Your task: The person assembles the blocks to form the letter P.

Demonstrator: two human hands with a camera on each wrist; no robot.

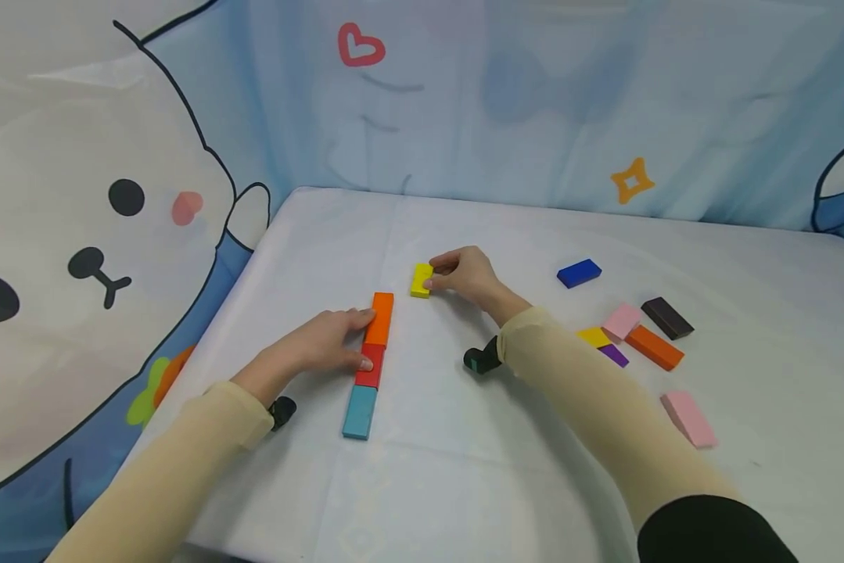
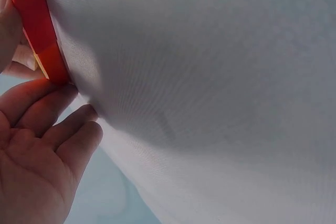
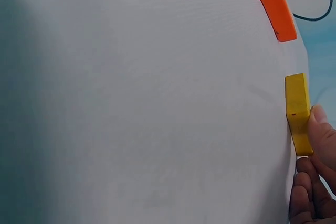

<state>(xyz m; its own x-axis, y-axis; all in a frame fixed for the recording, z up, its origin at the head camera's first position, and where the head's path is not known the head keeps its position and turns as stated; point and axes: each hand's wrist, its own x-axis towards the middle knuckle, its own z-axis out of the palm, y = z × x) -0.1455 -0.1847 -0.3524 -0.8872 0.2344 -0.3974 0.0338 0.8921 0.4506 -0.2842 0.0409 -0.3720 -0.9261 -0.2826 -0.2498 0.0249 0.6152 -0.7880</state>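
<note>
A teal block [image 1: 360,412], a red block [image 1: 369,366] and an orange block [image 1: 379,319] lie end to end in a line. My left hand [image 1: 323,344] rests at the left side of that line, its thumb on the red block and a fingertip at the orange one. In the left wrist view its fingers look fairly straight beside the orange block [image 2: 54,66]. Up and to the right of the line, my right hand [image 1: 467,277] pinches a yellow block [image 1: 419,281]. The right wrist view has the thumb against the side of this yellow block [image 3: 298,111].
To the right on the white table [image 1: 450,469] lie a blue block [image 1: 580,273], a black block [image 1: 667,317], two pink blocks, another orange block [image 1: 655,348], a purple block [image 1: 613,355] and a yellow piece partly behind my right sleeve. A patterned curtain [image 1: 520,102] hangs behind.
</note>
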